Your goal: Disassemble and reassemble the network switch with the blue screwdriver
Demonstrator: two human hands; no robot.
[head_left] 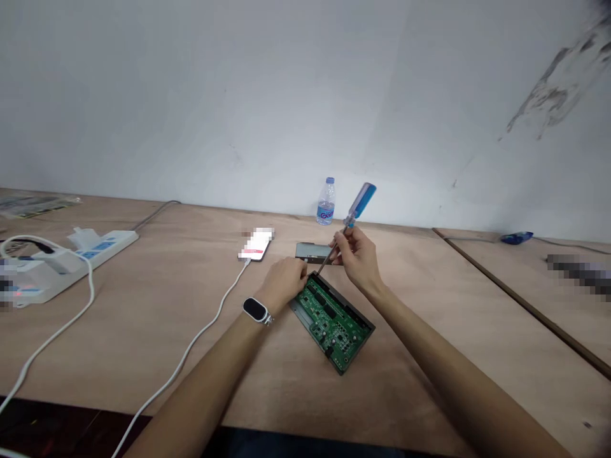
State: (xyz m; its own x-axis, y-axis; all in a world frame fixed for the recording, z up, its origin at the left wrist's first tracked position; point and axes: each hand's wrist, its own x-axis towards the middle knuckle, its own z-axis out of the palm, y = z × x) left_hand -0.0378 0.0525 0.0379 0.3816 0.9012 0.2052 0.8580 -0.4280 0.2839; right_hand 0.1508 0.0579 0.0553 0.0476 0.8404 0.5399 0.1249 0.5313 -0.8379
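Note:
A green circuit board [334, 321] in a dark frame lies slanted on the wooden table. My right hand [356, 254] pinches the metal shaft of a screwdriver [361, 202] with a clear and blue handle. The handle points up and to the right, and the tip is at the board's upper left corner. At that same corner my left hand [285, 278] is closed, its fingertips against the board's edge; whatever they grip is hidden. Behind the hands lies a flat grey panel [312, 250], partly covered by my right hand.
A phone [258, 244] on a white cable lies left of the panel. A water bottle [326, 202] stands near the wall. White power strips [114, 243] sit at the left. A blue packet [517, 238] lies at the right, beyond a table seam.

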